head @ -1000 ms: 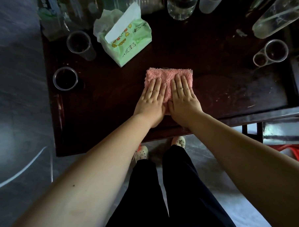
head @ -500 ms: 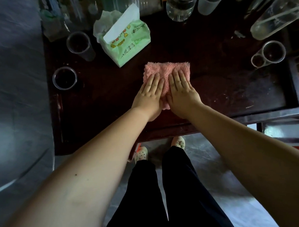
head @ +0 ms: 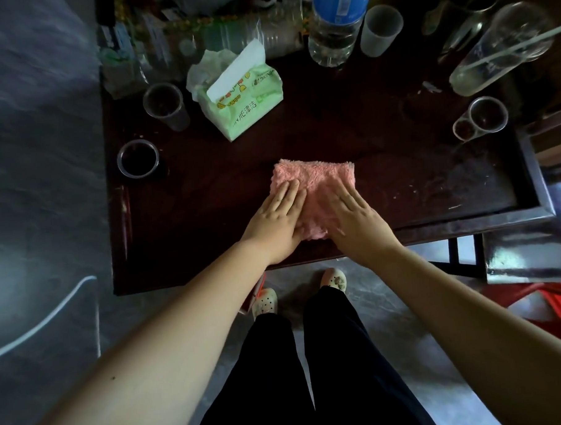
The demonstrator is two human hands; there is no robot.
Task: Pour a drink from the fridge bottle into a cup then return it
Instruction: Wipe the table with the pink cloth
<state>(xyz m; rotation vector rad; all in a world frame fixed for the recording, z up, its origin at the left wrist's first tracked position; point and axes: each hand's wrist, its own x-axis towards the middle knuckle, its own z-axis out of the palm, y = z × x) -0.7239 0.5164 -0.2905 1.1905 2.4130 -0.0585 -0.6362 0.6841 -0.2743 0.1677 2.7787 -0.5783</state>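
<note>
Both hands flat on the pink cloth (head: 316, 175), at the middle of the frame, near the front edge of the dark table (head: 400, 181). Left hand (head: 278, 219) on the left part of the cloth, right hand (head: 356, 218) on the right part. Fingers of both straight and a little spread, pressing down, gripping nothing. A strip of cloth visible between the two hands, so not touching each other.

No fridge in view. Only one upright drink bottle in sight: the blue-label bottle (head: 332, 39) at the top of the frame, a little right of centre, with clear liquid inside, its cap cut off by the frame edge. Cannot tell if this is the fridge bottle. Just beside it, on the right, a frosted cup (head: 379, 31), upright.

Important for the coming move: bottle up-frame of the fingertips and slightly to the right, well apart from the cloth, with bare table between. Long axis vertical, so probably best taken around the body from the side. Nearer to the right hand than to the left, and the same for the frosted cup. In the upper left, the tissue pack (head: 245, 98) and a clear cup (head: 165, 105), closer to the left hand's path.

Judging from this, pouring not yet begun.
</note>
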